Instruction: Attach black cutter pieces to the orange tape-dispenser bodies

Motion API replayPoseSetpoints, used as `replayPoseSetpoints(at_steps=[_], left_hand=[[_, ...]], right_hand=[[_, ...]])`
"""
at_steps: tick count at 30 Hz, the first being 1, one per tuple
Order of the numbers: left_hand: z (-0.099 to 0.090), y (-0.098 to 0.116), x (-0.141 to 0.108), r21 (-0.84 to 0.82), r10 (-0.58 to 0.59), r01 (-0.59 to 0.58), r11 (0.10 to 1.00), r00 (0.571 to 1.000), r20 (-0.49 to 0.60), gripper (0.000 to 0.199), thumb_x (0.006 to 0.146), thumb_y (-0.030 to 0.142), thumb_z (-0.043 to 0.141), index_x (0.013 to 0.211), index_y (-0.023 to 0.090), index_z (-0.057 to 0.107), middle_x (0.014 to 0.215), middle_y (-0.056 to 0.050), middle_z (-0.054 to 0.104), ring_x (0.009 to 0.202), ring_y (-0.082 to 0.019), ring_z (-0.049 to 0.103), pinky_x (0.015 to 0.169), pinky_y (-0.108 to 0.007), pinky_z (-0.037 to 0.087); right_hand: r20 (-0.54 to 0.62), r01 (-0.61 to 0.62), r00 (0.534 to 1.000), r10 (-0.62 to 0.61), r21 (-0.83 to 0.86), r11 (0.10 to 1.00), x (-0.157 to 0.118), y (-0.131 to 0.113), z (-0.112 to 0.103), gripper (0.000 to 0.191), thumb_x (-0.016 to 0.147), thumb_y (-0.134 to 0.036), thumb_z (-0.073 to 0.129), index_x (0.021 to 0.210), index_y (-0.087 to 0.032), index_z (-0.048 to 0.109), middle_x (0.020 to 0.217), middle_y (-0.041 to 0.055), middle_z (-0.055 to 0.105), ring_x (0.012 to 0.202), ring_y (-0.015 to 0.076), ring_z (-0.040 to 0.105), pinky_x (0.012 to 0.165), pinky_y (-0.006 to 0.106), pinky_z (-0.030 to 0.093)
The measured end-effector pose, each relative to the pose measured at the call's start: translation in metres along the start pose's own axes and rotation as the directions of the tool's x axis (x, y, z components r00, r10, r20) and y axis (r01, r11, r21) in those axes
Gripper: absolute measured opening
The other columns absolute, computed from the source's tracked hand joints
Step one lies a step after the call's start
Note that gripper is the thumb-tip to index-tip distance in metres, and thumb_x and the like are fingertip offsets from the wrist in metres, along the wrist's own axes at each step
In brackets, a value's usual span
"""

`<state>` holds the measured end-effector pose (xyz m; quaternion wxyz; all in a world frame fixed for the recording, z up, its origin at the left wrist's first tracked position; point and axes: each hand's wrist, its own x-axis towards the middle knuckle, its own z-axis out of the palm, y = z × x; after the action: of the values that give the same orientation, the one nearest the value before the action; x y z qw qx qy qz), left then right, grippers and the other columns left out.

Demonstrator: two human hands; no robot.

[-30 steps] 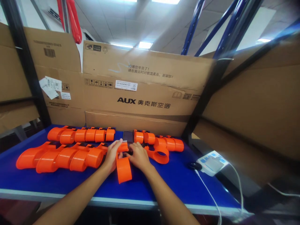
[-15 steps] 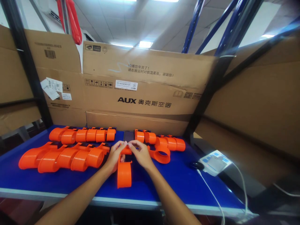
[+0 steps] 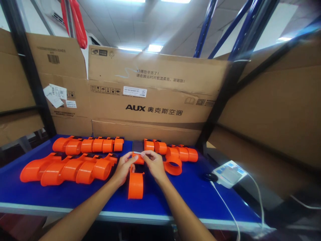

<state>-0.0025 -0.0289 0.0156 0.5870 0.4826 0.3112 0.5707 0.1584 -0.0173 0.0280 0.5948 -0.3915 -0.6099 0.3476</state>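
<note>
Near the middle of the blue table, my left hand (image 3: 124, 168) grips the left side of an orange plastic part (image 3: 135, 185), whose wide curved band hangs below the fingers. My right hand (image 3: 153, 163) pinches the upper right end of the same part, where a thin pale edge shows between the fingertips. The fingers of both hands are closed. Just beyond them lies a flat dark rectangular object (image 3: 137, 146). To the right of my right hand an orange ring part (image 3: 173, 167) rests on the table.
Rows of orange parts (image 3: 52, 172) line the left side, with more (image 3: 184, 154) at the back right. On the right lie a black object (image 3: 210, 177) and a white device (image 3: 229, 174) with white cables. Cardboard (image 3: 150, 129) walls the table (image 3: 190, 197) behind, between dark posts.
The orange part in my hands has shifted slightly right and turned a little. My right hand has moved slightly right, and the pale edge shows more clearly between the fingertips.
</note>
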Motion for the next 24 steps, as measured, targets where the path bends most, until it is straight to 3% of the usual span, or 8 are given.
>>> replayPoseSetpoints(at_steps=[8, 15, 24], left_hand=[[0.007, 0.008, -0.005, -0.052, -0.017, 0.017, 0.998, 1.000, 0.002, 0.044, 0.070, 0.045, 0.083, 0.100, 0.015, 0.072, 0.046, 0.008, 0.046, 0.039, -0.008, 0.040, 0.045, -0.021, 0.030], [0.005, 0.006, -0.002, -0.041, -0.055, 0.052, 0.998, 0.996, -0.067, 0.047, 0.069, 0.047, 0.083, 0.102, 0.015, 0.072, 0.047, 0.008, 0.046, 0.039, -0.007, 0.035, 0.041, -0.020, 0.023], [0.003, 0.005, -0.002, -0.069, -0.054, 0.046, 0.997, 0.993, -0.106, 0.045, 0.067, 0.050, 0.083, 0.095, 0.017, 0.070, 0.045, 0.009, 0.041, 0.038, -0.006, 0.032, 0.040, -0.019, 0.024]], right_hand=[[-0.025, -0.022, 0.999, 0.021, -0.054, 0.998, -0.004, 0.000, -0.004, 0.032, 0.077, -0.051, 0.076, 0.083, -0.019, 0.076, 0.073, 0.0046, 0.073, 0.069, 0.0207, 0.064, 0.059, 0.029, 0.050], [-0.037, 0.012, 0.999, -0.015, -0.072, 0.997, -0.002, 0.001, -0.006, 0.033, 0.077, -0.050, 0.076, 0.084, -0.018, 0.075, 0.085, 0.0077, 0.076, 0.080, 0.0230, 0.066, 0.077, 0.035, 0.054], [-0.083, 0.013, 0.996, -0.019, -0.079, 0.997, -0.004, -0.008, -0.009, 0.031, 0.077, -0.048, 0.076, 0.082, -0.018, 0.074, 0.082, 0.0057, 0.074, 0.075, 0.0201, 0.064, 0.074, 0.033, 0.051]])
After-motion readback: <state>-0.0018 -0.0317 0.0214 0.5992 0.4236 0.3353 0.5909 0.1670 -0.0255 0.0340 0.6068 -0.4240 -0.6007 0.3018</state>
